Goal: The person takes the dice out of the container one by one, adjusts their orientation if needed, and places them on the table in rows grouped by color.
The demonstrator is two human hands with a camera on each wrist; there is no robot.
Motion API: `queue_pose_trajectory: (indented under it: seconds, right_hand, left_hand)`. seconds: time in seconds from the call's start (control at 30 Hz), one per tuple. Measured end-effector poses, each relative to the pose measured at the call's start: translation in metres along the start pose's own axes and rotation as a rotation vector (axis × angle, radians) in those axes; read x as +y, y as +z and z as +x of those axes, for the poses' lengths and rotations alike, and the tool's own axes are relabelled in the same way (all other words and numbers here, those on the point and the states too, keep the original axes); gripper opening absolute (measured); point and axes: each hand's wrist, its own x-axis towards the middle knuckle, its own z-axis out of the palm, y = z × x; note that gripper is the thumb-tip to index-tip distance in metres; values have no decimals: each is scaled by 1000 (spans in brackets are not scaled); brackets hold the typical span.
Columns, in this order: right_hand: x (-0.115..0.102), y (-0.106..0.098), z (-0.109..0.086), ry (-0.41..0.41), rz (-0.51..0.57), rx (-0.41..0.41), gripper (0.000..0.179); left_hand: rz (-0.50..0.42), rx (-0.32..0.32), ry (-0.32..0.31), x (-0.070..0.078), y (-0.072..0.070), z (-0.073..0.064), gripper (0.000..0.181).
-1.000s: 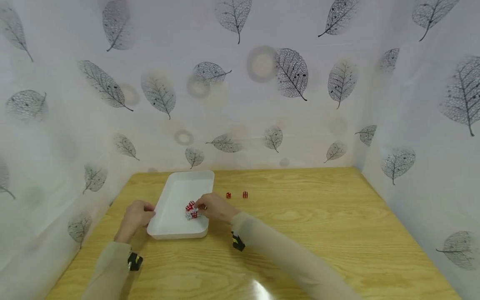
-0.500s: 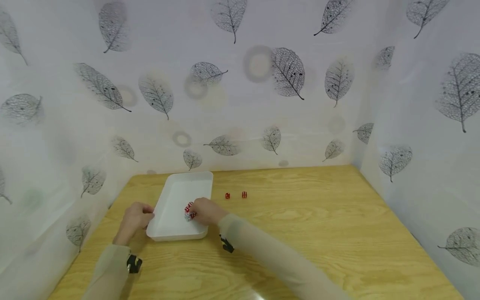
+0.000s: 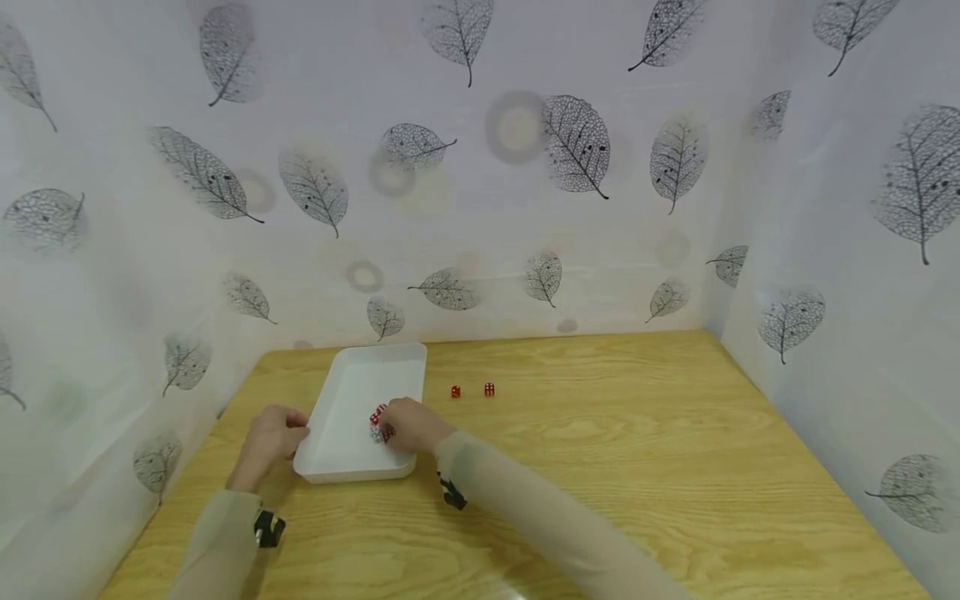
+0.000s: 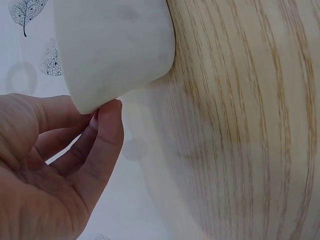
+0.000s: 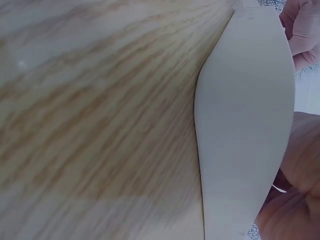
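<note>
In the head view a white rectangular tray [image 3: 360, 383] stands on the left part of the table. My left hand [image 3: 266, 437] pinches its left rim, and the left wrist view shows thumb and fingers meeting at the tray's edge [image 4: 117, 50]. My right hand [image 3: 416, 423] reaches over the right wall, down to a small heap of red and white dice [image 3: 377, 423] on the tray floor. Its fingertips are hidden by the back of the hand, and the tray wall [image 5: 245, 115] covers them in the right wrist view.
Two red dice, a left one [image 3: 456, 391] and a right one [image 3: 489, 389], lie apart on the wooden table [image 3: 637, 450] right of the tray. A pale curtain [image 3: 480, 225] with leaf prints encloses the table's back and sides.
Over the past second my right hand has moved a little left and down onto the dice heap, covering part of it. My left hand has stayed on the tray's rim.
</note>
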Motion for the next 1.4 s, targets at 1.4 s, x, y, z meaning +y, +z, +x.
queue_pose_trajectory:
  seconds: [1.4]
  right_hand:
    - [43,-17,-34,-45,501,197,22]
  left_hand:
    - [12,-10,11,2,0,3,27]
